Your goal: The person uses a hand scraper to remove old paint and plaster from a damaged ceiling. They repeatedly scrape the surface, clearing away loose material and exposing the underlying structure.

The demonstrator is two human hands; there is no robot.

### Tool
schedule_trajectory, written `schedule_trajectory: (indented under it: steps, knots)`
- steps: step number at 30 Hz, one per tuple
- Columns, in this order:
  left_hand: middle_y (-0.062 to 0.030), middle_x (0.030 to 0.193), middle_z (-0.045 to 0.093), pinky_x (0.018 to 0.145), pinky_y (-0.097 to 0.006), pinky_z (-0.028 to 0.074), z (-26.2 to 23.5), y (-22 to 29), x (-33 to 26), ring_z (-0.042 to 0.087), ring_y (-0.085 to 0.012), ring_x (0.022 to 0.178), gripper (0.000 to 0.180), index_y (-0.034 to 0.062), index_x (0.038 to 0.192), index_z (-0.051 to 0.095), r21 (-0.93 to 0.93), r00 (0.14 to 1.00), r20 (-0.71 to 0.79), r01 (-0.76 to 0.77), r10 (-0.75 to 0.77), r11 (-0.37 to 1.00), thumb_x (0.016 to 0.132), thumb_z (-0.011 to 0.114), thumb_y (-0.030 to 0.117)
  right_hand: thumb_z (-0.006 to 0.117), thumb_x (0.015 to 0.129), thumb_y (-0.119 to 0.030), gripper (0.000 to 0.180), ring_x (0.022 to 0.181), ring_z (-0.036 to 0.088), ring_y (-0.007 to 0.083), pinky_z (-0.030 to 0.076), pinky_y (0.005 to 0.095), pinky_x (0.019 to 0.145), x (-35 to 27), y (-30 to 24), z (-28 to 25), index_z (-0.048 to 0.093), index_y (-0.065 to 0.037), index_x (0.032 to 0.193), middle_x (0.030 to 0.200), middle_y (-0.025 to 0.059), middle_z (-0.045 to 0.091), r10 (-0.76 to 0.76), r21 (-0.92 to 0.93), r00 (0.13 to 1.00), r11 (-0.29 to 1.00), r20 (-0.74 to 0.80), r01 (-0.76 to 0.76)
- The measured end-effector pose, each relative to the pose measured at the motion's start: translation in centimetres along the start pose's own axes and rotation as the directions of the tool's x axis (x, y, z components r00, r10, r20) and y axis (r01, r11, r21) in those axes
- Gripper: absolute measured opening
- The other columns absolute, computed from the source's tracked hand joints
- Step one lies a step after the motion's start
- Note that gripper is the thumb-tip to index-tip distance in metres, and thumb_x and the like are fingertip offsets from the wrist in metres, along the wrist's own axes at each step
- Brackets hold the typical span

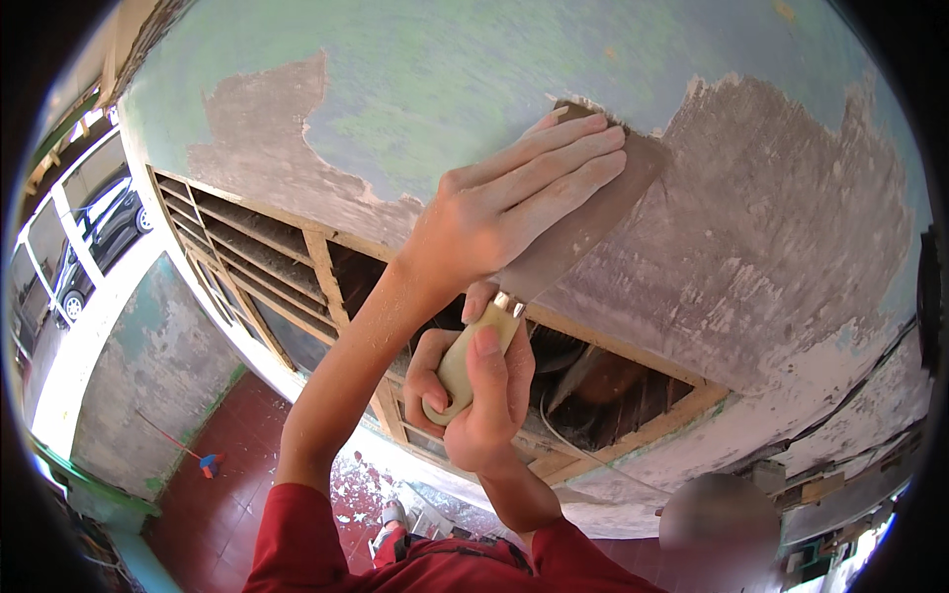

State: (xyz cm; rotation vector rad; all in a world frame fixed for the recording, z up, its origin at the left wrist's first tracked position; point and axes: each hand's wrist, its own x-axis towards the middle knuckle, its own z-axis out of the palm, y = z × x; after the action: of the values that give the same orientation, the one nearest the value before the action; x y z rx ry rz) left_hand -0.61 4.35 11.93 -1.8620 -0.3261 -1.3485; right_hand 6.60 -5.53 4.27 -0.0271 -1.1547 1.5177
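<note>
Clamped the wide-bladed scraper [554, 259] in the right hand [486, 395], laid the left hand [494, 208] over its blade [605, 215], above; looked part-done: bare grey plaster [771, 227] up-right of the grip, green paint [425, 119] remaining higher

On my feed I am counting one left hand [519, 203] and one right hand [481, 390], two hands altogether, plus two red sleeves [300, 534] and one scraper [573, 249]. Farther off, I am counting one broom [210, 465] near the red floor's [229, 524] left edge and two car wheels [72, 304].
</note>
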Motion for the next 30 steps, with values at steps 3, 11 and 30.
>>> schedule_trajectory:
  steps: [3,11,30]
  knots:
    - [-0.0093,0.112,0.061,0.096,-0.040,0.047,0.2,0.8,-1.1,0.057,-0.0265,0.110,0.036,0.0009,0.108,0.062,-0.020,1.000,0.025,0.015,-0.014,1.000,0.073,0.057,0.006,0.030,0.097,-0.031,0.024,0.030,0.026,0.0107,0.020,0.0238,0.030,-0.8,0.5,-0.4,0.030,-0.010,0.108,0.047,0.0077,0.037,-0.004,-0.005,1.000,1.000,0.006,0.004]
    - [-0.0093,0.113,0.061,0.096,-0.039,0.047,0.3,0.2,-1.0,0.057,-0.0270,0.111,0.039,0.0012,0.110,0.061,-0.002,0.999,0.024,-0.027,0.027,1.000,0.072,0.057,0.009,0.031,0.096,-0.032,0.024,0.030,0.024,0.0108,0.021,0.0243,0.030,-0.7,0.7,-0.1,0.030,-0.011,0.108,0.047,0.0085,0.038,-0.018,0.003,1.000,1.000,-0.005,0.018]
    - [-0.0077,0.115,0.061,0.095,-0.036,0.049,0.2,0.6,-0.7,0.056,-0.0243,0.112,0.037,0.0034,0.110,0.061,-0.013,1.000,0.004,-0.018,0.018,1.000,0.073,0.058,0.009,0.028,0.098,-0.034,0.024,0.029,0.023,0.0107,0.019,0.0250,0.029,-1.0,0.4,-0.2,0.032,-0.014,0.109,0.048,0.0067,0.036,0.010,-0.027,0.999,1.000,-0.037,-0.011]
